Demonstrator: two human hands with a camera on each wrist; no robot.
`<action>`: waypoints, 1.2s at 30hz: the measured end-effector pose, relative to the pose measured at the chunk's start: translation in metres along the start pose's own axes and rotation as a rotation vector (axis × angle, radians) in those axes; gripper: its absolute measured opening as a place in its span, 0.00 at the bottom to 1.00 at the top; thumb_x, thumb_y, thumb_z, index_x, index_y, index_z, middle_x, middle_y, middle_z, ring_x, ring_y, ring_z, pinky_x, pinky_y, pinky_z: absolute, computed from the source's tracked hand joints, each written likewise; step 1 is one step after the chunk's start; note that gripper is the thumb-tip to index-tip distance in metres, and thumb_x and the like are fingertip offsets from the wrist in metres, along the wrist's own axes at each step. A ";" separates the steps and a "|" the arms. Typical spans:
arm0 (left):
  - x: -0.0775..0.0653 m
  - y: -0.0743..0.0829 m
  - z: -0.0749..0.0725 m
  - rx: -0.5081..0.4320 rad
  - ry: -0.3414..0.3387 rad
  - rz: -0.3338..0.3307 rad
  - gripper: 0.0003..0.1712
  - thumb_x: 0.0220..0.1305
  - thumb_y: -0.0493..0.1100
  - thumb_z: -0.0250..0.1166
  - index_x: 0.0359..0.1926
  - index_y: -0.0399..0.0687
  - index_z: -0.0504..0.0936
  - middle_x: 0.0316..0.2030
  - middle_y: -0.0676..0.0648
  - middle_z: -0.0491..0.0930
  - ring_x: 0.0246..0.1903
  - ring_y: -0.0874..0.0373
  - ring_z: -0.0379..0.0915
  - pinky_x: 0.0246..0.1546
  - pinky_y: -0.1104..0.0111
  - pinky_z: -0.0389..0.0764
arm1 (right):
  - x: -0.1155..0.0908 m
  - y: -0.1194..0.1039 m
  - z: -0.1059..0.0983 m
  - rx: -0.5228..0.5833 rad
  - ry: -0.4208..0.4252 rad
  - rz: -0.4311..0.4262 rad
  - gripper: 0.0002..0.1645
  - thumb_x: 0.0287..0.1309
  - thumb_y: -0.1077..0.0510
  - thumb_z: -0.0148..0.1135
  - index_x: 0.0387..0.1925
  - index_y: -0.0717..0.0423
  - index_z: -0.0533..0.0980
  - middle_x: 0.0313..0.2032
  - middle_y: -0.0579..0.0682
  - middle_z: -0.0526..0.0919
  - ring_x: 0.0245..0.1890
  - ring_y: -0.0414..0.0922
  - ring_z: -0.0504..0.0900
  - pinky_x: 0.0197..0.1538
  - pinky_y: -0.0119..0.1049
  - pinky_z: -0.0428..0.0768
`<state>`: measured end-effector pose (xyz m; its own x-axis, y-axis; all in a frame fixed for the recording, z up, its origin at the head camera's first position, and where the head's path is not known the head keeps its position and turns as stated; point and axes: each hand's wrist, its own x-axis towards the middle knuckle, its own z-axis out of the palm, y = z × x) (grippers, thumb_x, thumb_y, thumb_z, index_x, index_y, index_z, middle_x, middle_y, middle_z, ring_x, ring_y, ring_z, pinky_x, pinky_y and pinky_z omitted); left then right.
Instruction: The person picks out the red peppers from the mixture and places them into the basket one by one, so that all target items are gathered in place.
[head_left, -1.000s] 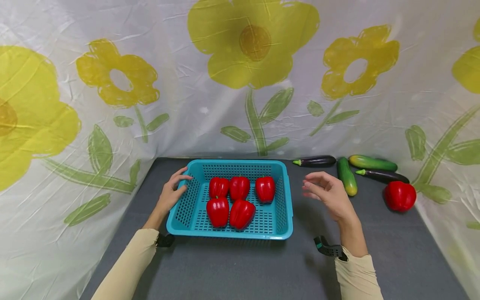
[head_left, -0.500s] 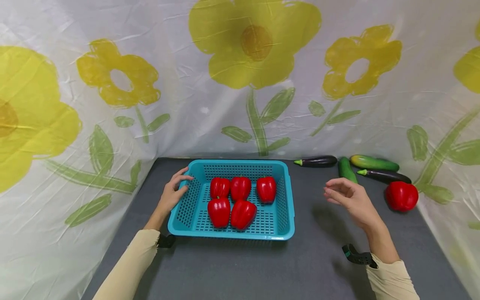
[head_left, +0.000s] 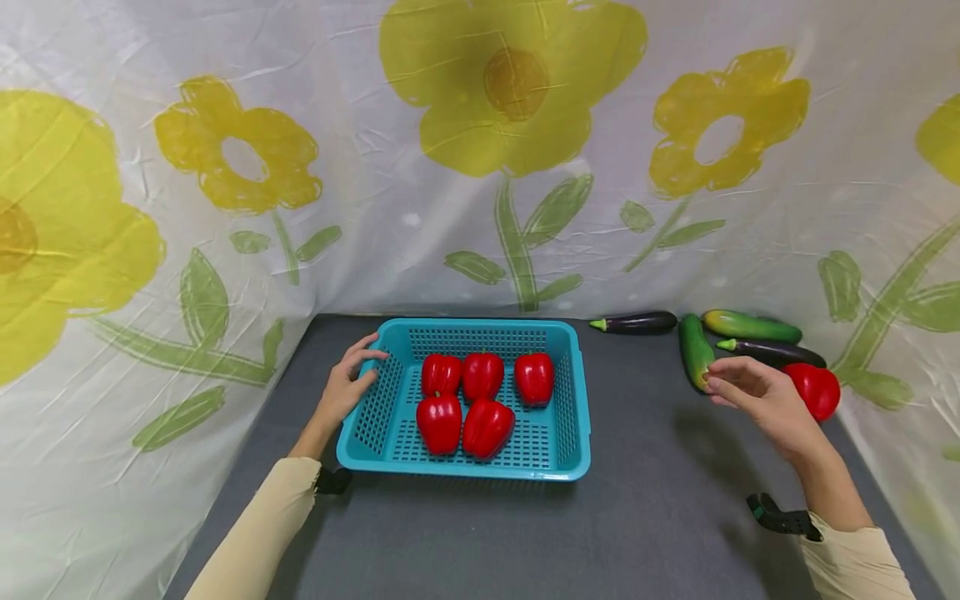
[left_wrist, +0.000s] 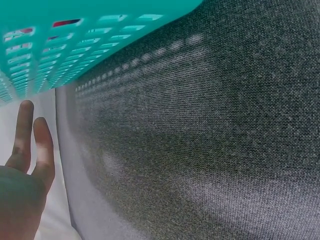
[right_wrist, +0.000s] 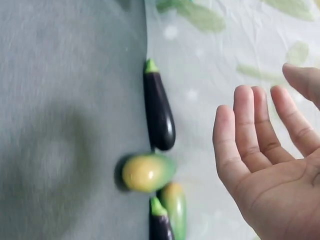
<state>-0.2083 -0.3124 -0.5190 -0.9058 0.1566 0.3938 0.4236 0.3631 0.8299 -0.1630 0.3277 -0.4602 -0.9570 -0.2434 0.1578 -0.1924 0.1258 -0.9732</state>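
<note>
A teal slotted basket (head_left: 577, 417) sits on the dark grey mat and holds several red bell peppers (head_left: 487, 425). My left hand (head_left: 347, 385) rests on the basket's left rim, fingers relaxed; in the left wrist view its fingers (left_wrist: 30, 145) lie straight beside the basket (left_wrist: 75, 35). My right hand (head_left: 757, 396) hovers open over the right side, empty, just left of a loose red pepper (head_left: 817, 389) and beside a green cucumber (head_left: 694, 357). The right wrist view shows its open palm (right_wrist: 270, 170) above a cucumber (right_wrist: 147, 172) and an aubergine (right_wrist: 159, 117).
Against the back right edge lie a dark aubergine (head_left: 636, 323), a second cucumber (head_left: 750, 325) and another aubergine (head_left: 772, 352). A flower-printed cloth (head_left: 480, 150) walls in the mat (head_left: 480, 533) at the back and on both sides.
My right hand has travelled right, from near the basket to the vegetables by the loose red pepper, staying open. The left hand has stayed on the basket rim.
</note>
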 end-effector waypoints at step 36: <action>0.002 0.024 0.000 -0.026 -0.027 -0.016 0.14 0.67 0.23 0.54 0.52 0.20 0.76 0.71 0.26 0.57 0.69 0.25 0.50 0.54 0.30 0.58 | -0.034 0.032 -0.103 -0.436 0.475 0.216 0.38 0.64 0.53 0.70 0.73 0.42 0.68 0.73 0.43 0.62 0.74 0.55 0.56 0.67 0.31 0.61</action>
<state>-0.1997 -0.3032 -0.4987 -0.9123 0.1761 0.3698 0.4090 0.3415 0.8462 -0.1590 0.4386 -0.4794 -0.9560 0.2672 0.1211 0.0388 0.5243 -0.8507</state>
